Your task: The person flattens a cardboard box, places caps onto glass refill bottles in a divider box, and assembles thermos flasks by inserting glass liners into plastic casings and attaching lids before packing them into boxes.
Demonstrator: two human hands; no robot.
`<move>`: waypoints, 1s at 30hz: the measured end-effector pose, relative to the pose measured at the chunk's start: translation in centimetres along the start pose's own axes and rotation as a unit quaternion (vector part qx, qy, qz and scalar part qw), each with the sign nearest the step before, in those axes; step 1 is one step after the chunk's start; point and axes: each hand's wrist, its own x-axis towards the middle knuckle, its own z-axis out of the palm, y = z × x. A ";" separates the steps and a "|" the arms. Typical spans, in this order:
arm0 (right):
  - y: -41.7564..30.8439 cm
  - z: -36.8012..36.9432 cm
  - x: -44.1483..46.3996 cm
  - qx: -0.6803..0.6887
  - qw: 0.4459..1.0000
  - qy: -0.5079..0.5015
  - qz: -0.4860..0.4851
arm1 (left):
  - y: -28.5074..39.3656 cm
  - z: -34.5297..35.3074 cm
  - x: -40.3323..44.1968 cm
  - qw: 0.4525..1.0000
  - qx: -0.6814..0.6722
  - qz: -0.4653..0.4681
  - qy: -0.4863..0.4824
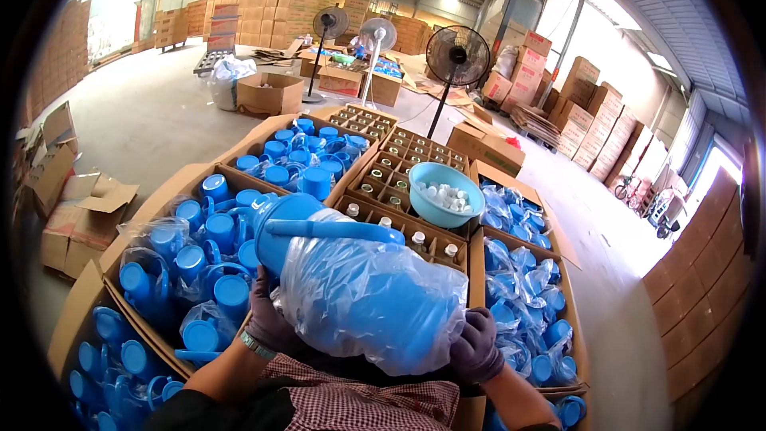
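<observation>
A large blue jug (367,295) with a long handle lies on its side in front of my body, its lid end to the left and a clear plastic bag round its body. My left hand (271,315), in a dark glove, holds it from below near the lid end. At the bottom end on the right, my right hand (477,347), also gloved, grips the jug and bag with bent fingers. Part of each hand is hidden by the jug and plastic. Just behind it stands a divided carton (381,211) with glass bottles in some compartments.
Open cartons of blue jugs stand left (215,251) and right (523,303). A light-blue basin (445,215) of small white pieces rests on the divided cartons. Beyond are a black fan (457,56), two more fans and stacked boxes (263,12).
</observation>
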 end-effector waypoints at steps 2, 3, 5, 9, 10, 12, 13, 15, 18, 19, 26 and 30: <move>0.4 -0.5 -0.6 0.054 0.997 -0.011 0.060 | -0.7 0.0 0.0 0.999 -0.008 -0.005 0.050; 0.2 -0.3 -0.4 0.098 0.987 -0.002 0.125 | -1.4 0.5 0.1 0.997 0.005 -0.001 0.078; -0.7 1.1 -0.7 0.184 0.943 0.042 0.275 | -3.0 0.8 1.2 0.987 0.055 0.064 0.135; -4.6 10.5 -3.3 0.287 0.828 0.141 0.460 | -2.4 0.8 1.6 0.974 0.190 0.086 0.088; -5.6 12.2 -3.7 0.293 0.815 0.152 0.475 | -2.2 1.3 1.7 0.969 0.208 0.088 0.098; -6.6 12.8 -4.3 0.307 0.801 0.151 0.491 | -1.7 3.0 2.3 0.955 0.257 0.082 0.121; -6.7 12.0 -5.0 0.312 0.799 0.143 0.493 | -1.4 3.3 2.4 0.941 0.298 0.103 0.125; -6.1 10.0 -6.0 0.318 0.799 0.128 0.495 | -1.3 3.6 3.3 0.965 0.207 0.095 0.129; -5.6 8.4 -7.0 0.321 0.801 0.115 0.492 | -1.8 1.9 3.1 0.980 0.121 0.071 0.142; -5.5 8.2 -7.1 0.323 0.802 0.111 0.490 | -2.2 1.9 3.0 0.986 0.099 0.055 0.124; -6.2 9.3 -7.6 0.336 0.786 0.108 0.507 | -3.0 1.4 2.6 0.981 0.133 0.077 0.118; -6.4 10.6 -7.7 0.343 0.782 0.108 0.509 | -0.8 -1.6 2.9 0.972 0.147 0.088 0.161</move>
